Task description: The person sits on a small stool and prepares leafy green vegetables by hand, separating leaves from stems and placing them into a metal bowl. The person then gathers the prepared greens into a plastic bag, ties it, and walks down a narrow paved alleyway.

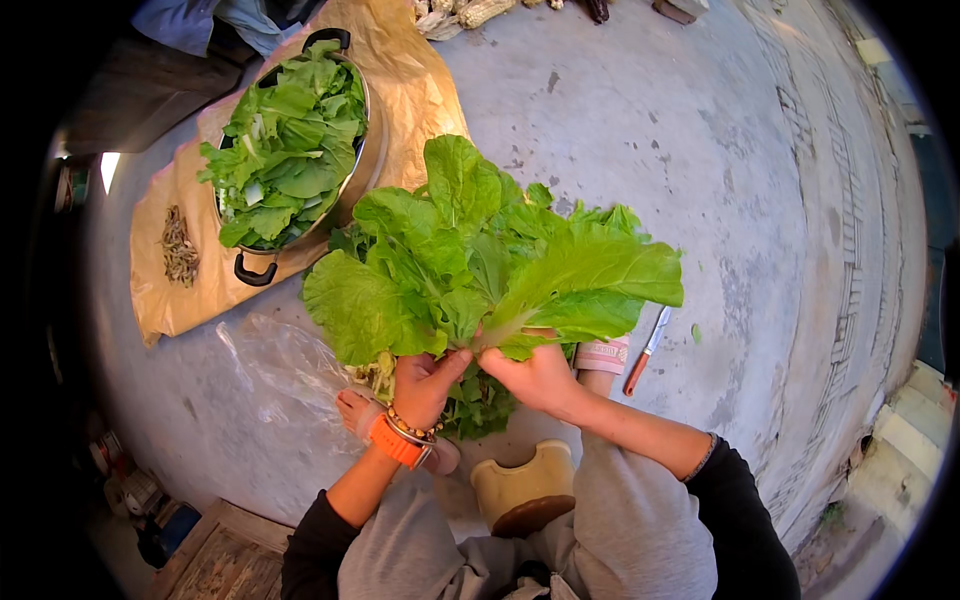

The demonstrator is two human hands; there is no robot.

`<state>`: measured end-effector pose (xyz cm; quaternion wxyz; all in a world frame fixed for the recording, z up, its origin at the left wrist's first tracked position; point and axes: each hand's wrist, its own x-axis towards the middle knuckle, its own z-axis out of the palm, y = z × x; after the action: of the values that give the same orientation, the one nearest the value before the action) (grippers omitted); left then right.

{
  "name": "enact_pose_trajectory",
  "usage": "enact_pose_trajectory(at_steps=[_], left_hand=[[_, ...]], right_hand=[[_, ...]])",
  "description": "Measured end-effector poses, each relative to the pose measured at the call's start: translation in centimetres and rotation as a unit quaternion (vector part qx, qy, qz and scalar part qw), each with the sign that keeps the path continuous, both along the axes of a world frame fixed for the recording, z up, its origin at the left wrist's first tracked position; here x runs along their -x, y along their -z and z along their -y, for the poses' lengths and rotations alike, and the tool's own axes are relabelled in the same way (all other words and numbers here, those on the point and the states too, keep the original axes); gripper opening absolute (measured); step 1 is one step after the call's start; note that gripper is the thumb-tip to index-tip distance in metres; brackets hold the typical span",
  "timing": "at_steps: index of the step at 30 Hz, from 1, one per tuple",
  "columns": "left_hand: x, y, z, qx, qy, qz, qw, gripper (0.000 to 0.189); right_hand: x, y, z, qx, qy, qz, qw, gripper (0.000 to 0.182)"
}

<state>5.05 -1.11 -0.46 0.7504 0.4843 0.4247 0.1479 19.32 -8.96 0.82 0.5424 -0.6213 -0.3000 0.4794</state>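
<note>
Between my hands fans out a leafy green vegetable plant (pixel 480 262), its broad leaves pointing away from me. My left hand (pixel 429 386), with an orange watch band and bracelets at the wrist, pinches the base of the leaves. My right hand (pixel 534 375) grips the stem of a large leaf (pixel 592 277) close beside it. More greens (pixel 480 405) lie below and behind the plant, partly hidden. A metal pot (pixel 367 161) with black handles, heaped with torn green leaves (pixel 300 150), stands at the upper left. A knife (pixel 646 351) with a reddish handle lies on the floor to the right.
Under the pot spreads a yellowish sheet (pixel 180 300) holding a small dried bundle (pixel 180 247). Clear plastic (pixel 281 367) lies left of my foot. A cream plastic stool (pixel 517 480) stands between my legs. Corn cobs (pixel 480 11) lie at the top; a wooden piece (pixel 225 555) is at lower left.
</note>
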Motion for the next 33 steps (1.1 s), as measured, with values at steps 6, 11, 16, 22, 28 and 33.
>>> enact_pose_trajectory(at_steps=[6,11,16,22,28,33], left_hand=[[0.0,-0.6,0.0,0.013,0.02,0.016,1.0,0.03],[-1.0,-1.4,0.4,-0.039,0.002,0.019,0.999,0.027],[-1.0,-1.4,0.4,-0.039,-0.036,-0.017,0.998,0.023],[-0.6,-0.9,-0.7,0.044,-0.108,0.018,0.993,0.018],[-0.1,-1.5,-1.4,0.074,-0.06,0.065,0.993,0.018],[-0.1,-2.1,-1.2,0.001,-0.031,0.03,0.999,0.018]], right_hand=[[-0.4,0.2,-0.4,0.045,0.047,-0.207,0.976,0.014],[-0.5,0.1,-0.7,0.047,0.085,-0.313,0.945,0.014],[-0.3,0.6,-1.2,0.026,0.079,-0.398,0.913,0.018],[0.3,0.4,-2.0,0.019,0.107,-0.479,0.871,0.016],[-1.4,-0.1,-2.0,0.083,0.091,-0.481,0.868,0.017],[-1.8,0.5,-1.7,0.08,0.06,-0.487,0.867,0.013]])
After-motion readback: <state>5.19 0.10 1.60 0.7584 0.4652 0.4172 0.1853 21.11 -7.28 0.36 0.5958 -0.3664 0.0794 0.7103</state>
